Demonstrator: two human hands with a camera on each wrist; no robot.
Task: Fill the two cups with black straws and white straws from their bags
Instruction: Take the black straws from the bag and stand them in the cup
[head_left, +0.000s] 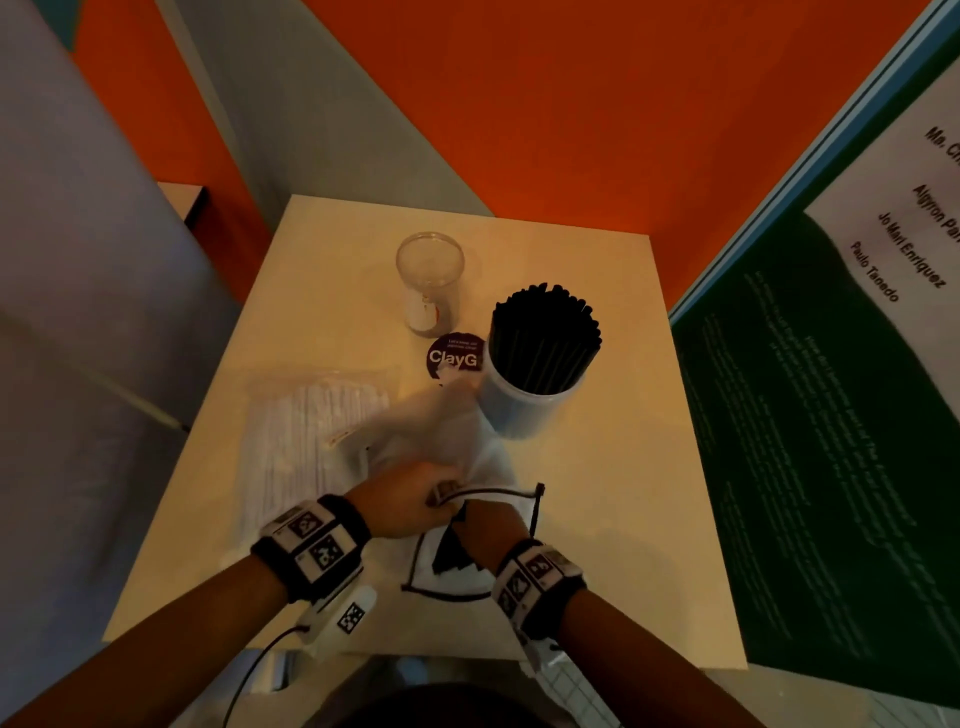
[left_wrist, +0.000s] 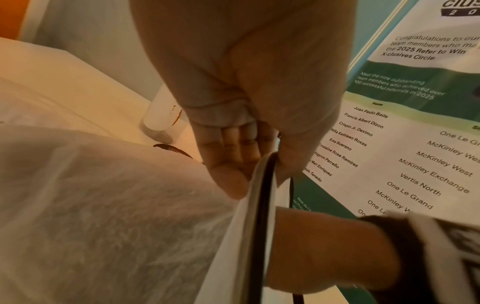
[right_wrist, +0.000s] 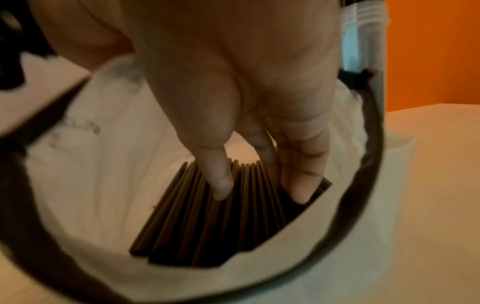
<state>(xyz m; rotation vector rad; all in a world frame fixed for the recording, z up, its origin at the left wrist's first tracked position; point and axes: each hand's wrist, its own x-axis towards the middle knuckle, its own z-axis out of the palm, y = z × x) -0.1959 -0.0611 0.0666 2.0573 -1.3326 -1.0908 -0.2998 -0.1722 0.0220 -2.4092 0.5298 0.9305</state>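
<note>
near the table's (head_left: 597, 519) left edge lies the white straws' bag (head_left: 311, 441). at the front edge the left hand (head_left: 410, 501) pinches the limp black-rimmed bag (head_left: 447, 431) open; the right hand (right_wrist: 233, 102) inside closes on light, slippery black straws (right_wrist: 207, 222), probably best bunched mid-length.

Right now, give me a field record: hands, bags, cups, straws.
left hand: pinches the black-trimmed rim of the white plastic bag, holding its mouth open
right hand: reaches inside that bag, fingertips on the loose black straws; grasp not confirmed
white cup: upright, packed with black straws
clear plastic cup: upright, no straws inside
clear bag of white straws: lies flat on the cream table, left of the white bag
round dark sticker: between the cups
</note>
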